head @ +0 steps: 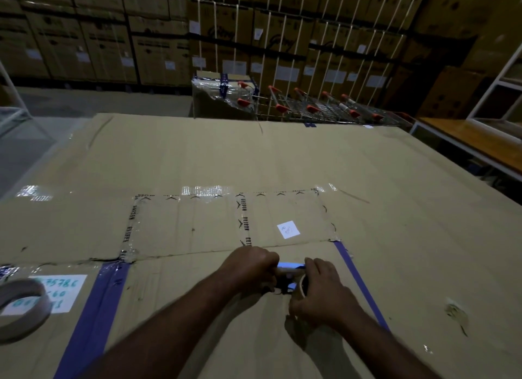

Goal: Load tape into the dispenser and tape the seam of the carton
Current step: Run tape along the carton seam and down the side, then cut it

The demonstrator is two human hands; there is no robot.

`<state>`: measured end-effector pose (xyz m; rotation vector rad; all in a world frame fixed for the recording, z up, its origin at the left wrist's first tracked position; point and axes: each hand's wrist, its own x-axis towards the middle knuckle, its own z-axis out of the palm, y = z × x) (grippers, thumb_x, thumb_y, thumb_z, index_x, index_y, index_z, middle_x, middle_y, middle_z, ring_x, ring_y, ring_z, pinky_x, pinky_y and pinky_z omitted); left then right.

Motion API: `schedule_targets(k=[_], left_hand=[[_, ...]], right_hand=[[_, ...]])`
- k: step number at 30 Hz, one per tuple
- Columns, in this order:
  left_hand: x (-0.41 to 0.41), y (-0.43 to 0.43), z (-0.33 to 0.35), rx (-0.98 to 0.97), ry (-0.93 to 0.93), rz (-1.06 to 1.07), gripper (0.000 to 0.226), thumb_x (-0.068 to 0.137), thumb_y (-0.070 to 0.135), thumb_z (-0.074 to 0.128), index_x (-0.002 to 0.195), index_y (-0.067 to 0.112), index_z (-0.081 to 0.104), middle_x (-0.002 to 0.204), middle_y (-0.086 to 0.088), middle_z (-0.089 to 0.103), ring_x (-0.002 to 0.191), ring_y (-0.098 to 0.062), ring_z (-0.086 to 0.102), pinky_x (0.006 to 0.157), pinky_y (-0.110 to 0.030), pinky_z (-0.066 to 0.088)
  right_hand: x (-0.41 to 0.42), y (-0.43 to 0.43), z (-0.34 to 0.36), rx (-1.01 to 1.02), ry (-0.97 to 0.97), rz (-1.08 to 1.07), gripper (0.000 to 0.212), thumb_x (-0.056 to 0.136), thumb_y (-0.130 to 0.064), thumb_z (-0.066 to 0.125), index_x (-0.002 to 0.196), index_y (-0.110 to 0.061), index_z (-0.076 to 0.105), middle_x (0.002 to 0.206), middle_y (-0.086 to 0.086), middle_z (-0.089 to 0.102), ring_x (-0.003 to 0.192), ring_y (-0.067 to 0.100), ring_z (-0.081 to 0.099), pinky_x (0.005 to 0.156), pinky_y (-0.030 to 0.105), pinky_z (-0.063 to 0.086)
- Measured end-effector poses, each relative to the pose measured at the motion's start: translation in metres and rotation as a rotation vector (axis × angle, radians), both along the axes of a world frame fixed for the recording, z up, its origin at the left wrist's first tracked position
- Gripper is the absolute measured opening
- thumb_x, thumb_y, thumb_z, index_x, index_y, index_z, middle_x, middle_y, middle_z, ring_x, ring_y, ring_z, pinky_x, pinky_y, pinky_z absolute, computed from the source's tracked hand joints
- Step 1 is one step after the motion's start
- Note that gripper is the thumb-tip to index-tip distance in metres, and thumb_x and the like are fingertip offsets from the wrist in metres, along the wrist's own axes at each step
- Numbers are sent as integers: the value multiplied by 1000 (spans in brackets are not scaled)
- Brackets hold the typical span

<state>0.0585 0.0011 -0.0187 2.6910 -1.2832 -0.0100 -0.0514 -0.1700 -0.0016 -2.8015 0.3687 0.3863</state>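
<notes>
A tape dispenser with a blue frame sits between both hands on the big flat carton. My left hand is closed around its handle. My right hand covers the tape roll seated in the dispenser, fingers wrapped over it. A seam runs left to right across the carton just beyond my hands, with clear printed tape and blue tape on older joints. Most of the dispenser is hidden by my hands.
A used tape core lies at the near left on a white label. Behind the carton stand nested shopping trolleys, a wrapped box and stacked strapped cartons. A white-framed wooden bench is on the right.
</notes>
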Motion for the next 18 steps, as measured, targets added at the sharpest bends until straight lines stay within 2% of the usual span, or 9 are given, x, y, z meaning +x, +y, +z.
schedule_targets(k=[3,7,11,13,15,18], left_hand=[[-3,2,-5,-29,24,25,29,72,32,73,92,22,55,88,-4,66,79,-30,60,58,-33,40],[-7,3,-8,-93,121,123,34,72,33,71,101,25,53,94,-4,69,84,-29,62,62,-33,47],[-9,0,-5,-124,181,178,45,78,28,69,116,26,45,102,-4,69,89,-28,61,63,-32,41],[-9,-2,-3,-127,209,188,49,82,25,66,125,25,44,109,-6,67,93,-27,62,68,-33,47],[-7,-4,1,-110,218,203,47,84,25,64,128,25,48,113,-7,66,101,-28,61,76,-34,50],[-3,-9,4,-55,190,161,33,81,26,67,114,23,62,106,-6,68,100,-29,62,73,-34,47]], right_hand=[[-2,3,-8,-85,4,28,105,79,-51,63,154,-21,-3,163,3,-2,150,31,-8,110,55,38],[-4,3,-14,-87,-50,38,104,77,-54,62,153,-22,-2,160,2,5,149,29,-3,105,51,45],[-5,-3,-12,-57,-88,53,100,77,-56,57,153,-22,2,157,0,12,148,26,1,100,49,49],[-6,-4,-12,-50,-92,45,100,78,-58,56,154,-22,2,158,-2,11,148,25,0,100,49,48],[-6,-3,-12,-48,-86,34,103,75,-66,52,153,-23,2,158,-3,11,147,24,2,100,56,45],[1,-2,-6,-42,5,-11,113,65,-88,43,152,-24,9,159,-4,15,148,24,9,104,68,30]])
